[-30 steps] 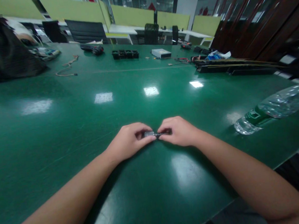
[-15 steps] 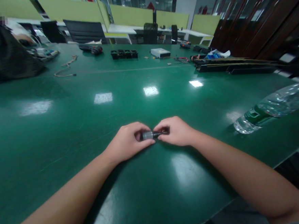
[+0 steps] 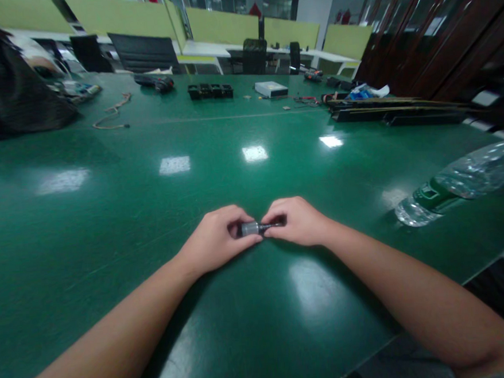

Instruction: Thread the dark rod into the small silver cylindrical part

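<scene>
Over the near middle of the green table, my hands meet at a small dark cylinder with a grey band. My left hand curls around its wider body, thumb and fingers on either side. From the right, my right hand pinches the narrow dark end between thumb and fingertips. The piece lies crosswise between both hands, low over the tabletop. Fingers cover both of its ends, and its exact kind cannot be made out.
A clear plastic bottle with a green label lies at the right. Along the far side are a row of black parts, a grey-white box, a cord and long black strips. A dark-clothed person is at the far left.
My right fingertips have shifted very slightly to the right along the narrow end. My left hand keeps the same hold.
</scene>
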The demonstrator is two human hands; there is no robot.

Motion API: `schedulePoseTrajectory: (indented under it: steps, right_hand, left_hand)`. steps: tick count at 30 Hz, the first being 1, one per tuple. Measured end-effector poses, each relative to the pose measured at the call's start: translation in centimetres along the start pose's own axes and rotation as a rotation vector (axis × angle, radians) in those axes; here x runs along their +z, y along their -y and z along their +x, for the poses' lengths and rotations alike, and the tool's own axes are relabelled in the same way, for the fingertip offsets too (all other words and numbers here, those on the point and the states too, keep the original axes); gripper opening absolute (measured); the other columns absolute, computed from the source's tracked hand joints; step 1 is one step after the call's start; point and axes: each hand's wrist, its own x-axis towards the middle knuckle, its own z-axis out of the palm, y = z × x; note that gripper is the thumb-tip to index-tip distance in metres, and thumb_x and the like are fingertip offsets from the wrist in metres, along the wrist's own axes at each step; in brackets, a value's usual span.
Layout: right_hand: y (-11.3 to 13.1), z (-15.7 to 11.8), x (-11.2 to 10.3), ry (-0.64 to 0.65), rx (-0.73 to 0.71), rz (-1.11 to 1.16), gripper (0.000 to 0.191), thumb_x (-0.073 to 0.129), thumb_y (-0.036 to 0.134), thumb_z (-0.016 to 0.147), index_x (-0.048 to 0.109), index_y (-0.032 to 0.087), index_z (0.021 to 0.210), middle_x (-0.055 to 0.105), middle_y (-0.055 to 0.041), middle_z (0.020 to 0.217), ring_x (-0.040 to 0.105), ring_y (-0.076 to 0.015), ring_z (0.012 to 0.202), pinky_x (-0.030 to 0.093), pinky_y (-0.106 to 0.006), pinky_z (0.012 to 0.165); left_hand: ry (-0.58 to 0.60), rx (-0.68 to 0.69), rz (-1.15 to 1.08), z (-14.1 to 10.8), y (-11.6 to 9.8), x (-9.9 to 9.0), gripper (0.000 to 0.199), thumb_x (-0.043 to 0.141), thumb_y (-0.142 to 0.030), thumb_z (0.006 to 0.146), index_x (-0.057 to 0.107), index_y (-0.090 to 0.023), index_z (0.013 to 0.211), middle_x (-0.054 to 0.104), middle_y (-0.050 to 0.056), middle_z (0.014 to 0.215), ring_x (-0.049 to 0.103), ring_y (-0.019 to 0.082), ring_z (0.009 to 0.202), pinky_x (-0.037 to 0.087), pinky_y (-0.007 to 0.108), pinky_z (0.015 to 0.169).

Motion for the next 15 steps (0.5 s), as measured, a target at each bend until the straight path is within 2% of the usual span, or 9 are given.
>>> schedulePoseTrajectory:
  steps: [15]
  right_hand:
    - [0.03,0.02,-0.33,0.022,-0.102,-0.064,0.014,0.073,0.016,0.076,0.075,0.017,0.09,0.072,-0.0039,0.089,0.064,-0.0153,0.083,0.046,-0.025,0.075]
  left_hand:
    - [0.016,0.002,-0.02,-0.06,0.18,0.03,0.027,0.072,-0.044,0.081,0.07,-0.019,0.09,0.061,0.0,0.074,0.054,0.014,0.065,0.039,0.025,0.061]
